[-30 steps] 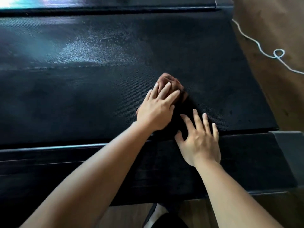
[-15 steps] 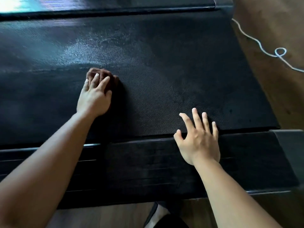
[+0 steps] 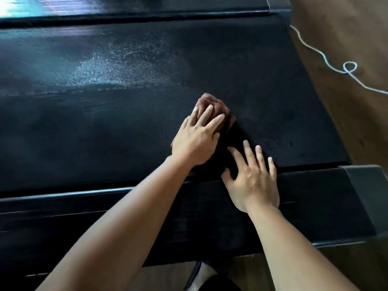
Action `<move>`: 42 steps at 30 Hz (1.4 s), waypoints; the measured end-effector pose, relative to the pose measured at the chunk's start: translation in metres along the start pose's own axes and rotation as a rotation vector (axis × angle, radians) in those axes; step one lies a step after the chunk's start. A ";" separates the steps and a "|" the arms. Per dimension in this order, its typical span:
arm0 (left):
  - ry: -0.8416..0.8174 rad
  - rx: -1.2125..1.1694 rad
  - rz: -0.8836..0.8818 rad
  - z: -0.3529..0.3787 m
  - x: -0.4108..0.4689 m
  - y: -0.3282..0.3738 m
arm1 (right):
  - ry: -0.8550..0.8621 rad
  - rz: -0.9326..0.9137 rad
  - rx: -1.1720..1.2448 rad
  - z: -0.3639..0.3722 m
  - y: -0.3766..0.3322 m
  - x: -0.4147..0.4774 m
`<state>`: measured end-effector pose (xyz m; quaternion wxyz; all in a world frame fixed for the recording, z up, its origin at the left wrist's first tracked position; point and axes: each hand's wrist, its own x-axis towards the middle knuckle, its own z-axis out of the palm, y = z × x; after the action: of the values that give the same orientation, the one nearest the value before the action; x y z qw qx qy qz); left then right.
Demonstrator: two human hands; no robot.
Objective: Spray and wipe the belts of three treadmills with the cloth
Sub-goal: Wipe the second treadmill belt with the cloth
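A black treadmill belt (image 3: 105, 127) fills most of the view, with a pale wet sheen of spray on its far middle. A bunched brown cloth (image 3: 218, 109) lies on the belt right of centre. My left hand (image 3: 197, 139) presses flat on the cloth with straight fingers. My right hand (image 3: 252, 177) rests spread and flat at the belt's near edge, partly on the side rail, just right of the left hand. No spray bottle is in view.
The near black side rail (image 3: 105, 217) runs across below the belt, with a grey end cap (image 3: 369, 190) at right. A white cord (image 3: 327, 61) with a loop lies on the wooden floor (image 3: 346, 28) at right. The far rail (image 3: 147, 11) is at the top.
My left hand has slid the cloth back to the right across the belt, after a stroke out to the left. My right hand has stayed in place.
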<state>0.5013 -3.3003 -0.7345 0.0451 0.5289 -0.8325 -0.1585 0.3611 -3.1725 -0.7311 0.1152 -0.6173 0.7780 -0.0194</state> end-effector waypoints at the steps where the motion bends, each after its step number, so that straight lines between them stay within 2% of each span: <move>1: 0.005 0.000 0.006 -0.001 -0.012 -0.006 | 0.006 0.000 0.004 0.000 0.000 0.000; 6: 0.039 0.024 -0.014 -0.006 -0.075 -0.065 | 0.024 0.005 0.018 0.000 -0.001 -0.001; 11: 0.151 0.042 -0.257 -0.032 -0.096 -0.131 | 0.014 0.009 0.022 0.000 -0.001 0.000; 16: 0.152 0.033 -0.495 -0.037 -0.038 -0.140 | 0.026 0.003 0.009 0.001 -0.002 0.000; 19: 0.131 0.062 -0.439 -0.032 0.008 -0.114 | 0.022 0.007 0.008 0.001 -0.001 0.000; 22: 0.075 0.049 -0.242 -0.022 0.033 -0.064 | 0.005 0.005 0.012 -0.001 -0.002 0.000; 25: 0.018 0.017 -0.066 -0.006 0.023 -0.016 | -0.005 -0.004 0.001 -0.002 -0.001 0.000; 27: 0.020 0.002 -0.016 0.001 0.002 -0.005 | -0.011 -0.006 -0.009 -0.002 -0.001 0.000; 31: 0.068 -0.020 -0.025 0.004 -0.047 -0.019 | 0.005 0.003 0.015 -0.002 -0.001 0.001; 36: 0.123 0.035 -0.112 -0.010 -0.092 -0.074 | 0.026 0.014 0.027 0.001 -0.002 0.000; 42: 0.136 0.091 -0.314 -0.028 -0.074 -0.142 | 0.017 0.010 0.017 0.002 -0.002 0.001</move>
<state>0.6636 -3.2954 -0.7456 0.0520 0.6633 -0.7412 -0.0895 0.3629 -3.1738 -0.7325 0.1142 -0.6123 0.7817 -0.0307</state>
